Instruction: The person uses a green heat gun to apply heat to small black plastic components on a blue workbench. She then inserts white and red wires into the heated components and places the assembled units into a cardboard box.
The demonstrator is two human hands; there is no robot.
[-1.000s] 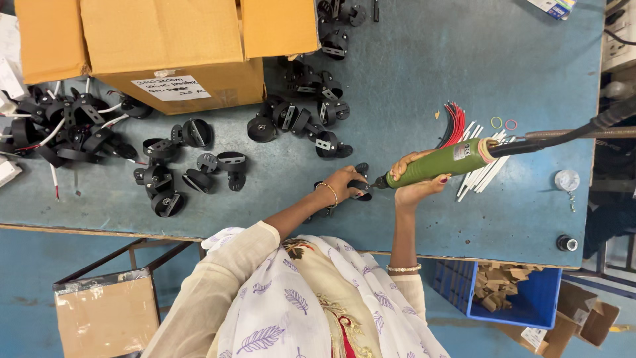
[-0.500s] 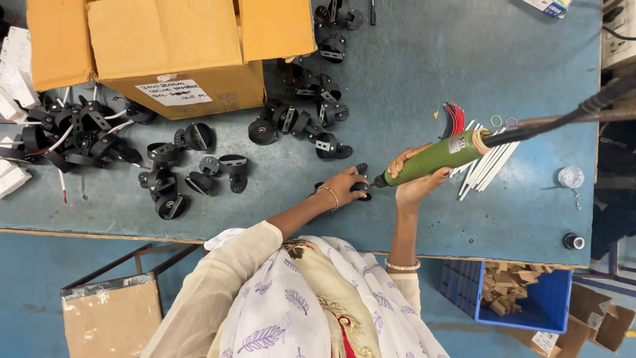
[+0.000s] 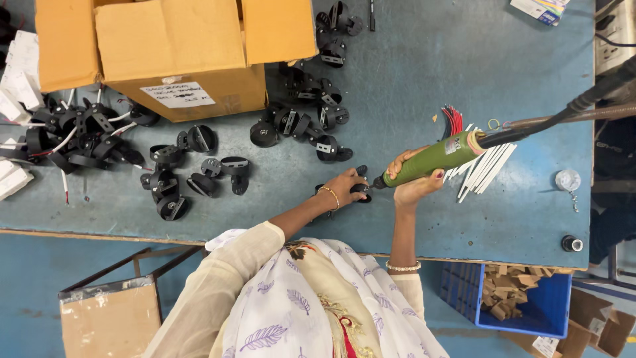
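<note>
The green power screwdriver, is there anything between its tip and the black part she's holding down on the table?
Nothing visible. The green power screwdriver in the right hand points its tip straight at the black part, which the left hand steadies on the blue table; the other black pieces lie further away.
</note>
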